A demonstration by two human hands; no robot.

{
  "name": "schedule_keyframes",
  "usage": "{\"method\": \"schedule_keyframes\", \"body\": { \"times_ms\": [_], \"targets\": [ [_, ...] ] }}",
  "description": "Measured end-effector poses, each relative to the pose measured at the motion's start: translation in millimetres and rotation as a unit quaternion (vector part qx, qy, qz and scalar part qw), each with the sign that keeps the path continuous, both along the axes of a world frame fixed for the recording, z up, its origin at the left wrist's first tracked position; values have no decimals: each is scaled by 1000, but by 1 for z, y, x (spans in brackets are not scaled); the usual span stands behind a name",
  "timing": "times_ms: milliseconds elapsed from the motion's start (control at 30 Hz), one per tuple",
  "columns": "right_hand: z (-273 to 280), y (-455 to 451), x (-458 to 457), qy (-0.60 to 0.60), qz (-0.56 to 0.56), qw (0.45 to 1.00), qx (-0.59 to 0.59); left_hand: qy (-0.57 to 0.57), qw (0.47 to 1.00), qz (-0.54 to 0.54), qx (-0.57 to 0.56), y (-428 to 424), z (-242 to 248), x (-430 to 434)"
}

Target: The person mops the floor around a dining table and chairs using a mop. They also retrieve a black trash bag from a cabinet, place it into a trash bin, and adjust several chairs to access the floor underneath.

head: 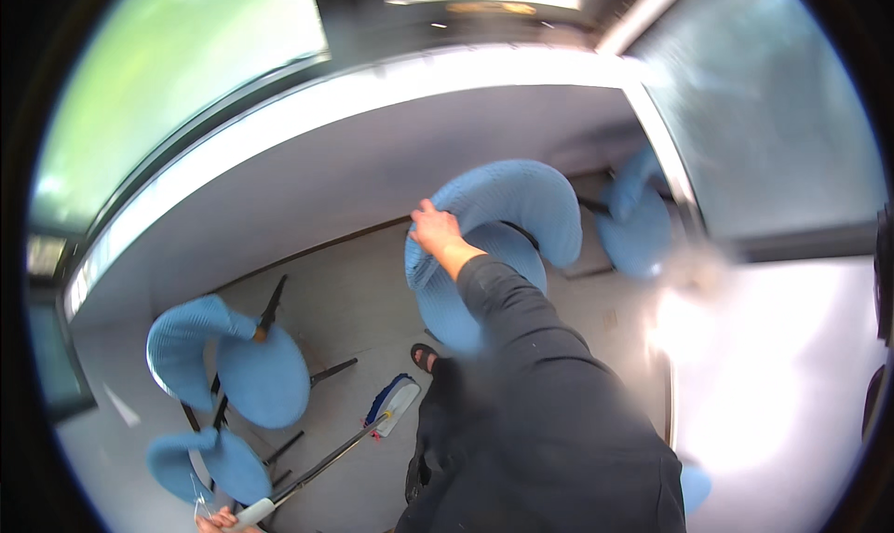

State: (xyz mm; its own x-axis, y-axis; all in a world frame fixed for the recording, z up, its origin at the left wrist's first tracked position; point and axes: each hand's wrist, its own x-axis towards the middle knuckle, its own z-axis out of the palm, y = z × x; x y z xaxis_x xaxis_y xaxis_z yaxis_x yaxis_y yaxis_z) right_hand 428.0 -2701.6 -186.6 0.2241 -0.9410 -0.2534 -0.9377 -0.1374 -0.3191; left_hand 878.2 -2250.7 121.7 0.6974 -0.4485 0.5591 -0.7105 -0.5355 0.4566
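A chair with a light blue padded cover [517, 191] stands before me by the wall. My right hand [436, 231] grips the left end of its curved backrest. At the bottom left, my left hand [218, 520] is closed around the pale grip of a flat mop's metal pole [328, 461]. The mop head [396, 405], white on top with a dark blue pad, rests on the grey floor beside my sandalled foot [423, 357].
Two more blue chairs [262, 376] [237, 467] are on the left, their dark legs sticking out. Another blue chair [635, 229] stands at the right behind the near one. A wall [335, 177] with a bright sill and windows runs ahead. A white surface [768, 379] lies at the right.
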Motion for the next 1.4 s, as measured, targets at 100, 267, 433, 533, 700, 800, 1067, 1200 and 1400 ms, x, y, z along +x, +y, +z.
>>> {"method": "schedule_keyframes", "body": {
  "times_ms": [100, 267, 433, 533, 700, 800, 1067, 1200, 1400],
  "targets": [
    [4, 33, -47, 13, -69, 997, 29, -1, 999, -39, -2, -14, -4, 15],
    [8, 125, -127, -43, -114, 992, -16, 237, 960, -39, -141, -51, -6, 10],
    [-14, 232, -174, -29, -220, 975, 29, -55, 990, -122, 50, -90, -13, -9],
    [-26, 298, -196, -49, -195, 979, -41, -27, 992, -103, 69, -119, -25, -15],
    [-11, 384, -243, -5, -213, 977, -18, -64, 985, -162, 23, -171, -59, -12],
    [-6, 406, -273, -40, -319, 946, 36, -150, 970, -181, 61, -194, -73, -16],
    [-5, 432, -365, -219, -557, 800, 31, -123, 963, -221, 91, -224, -63, -107],
    [-8, 445, -424, -23, -500, 865, 41, -128, 946, -280, 101, -236, -75, -179],
    [-26, 451, -531, 51, -571, 819, 21, -125, 921, -344, 134, -272, -91, -245]
  ]
}}
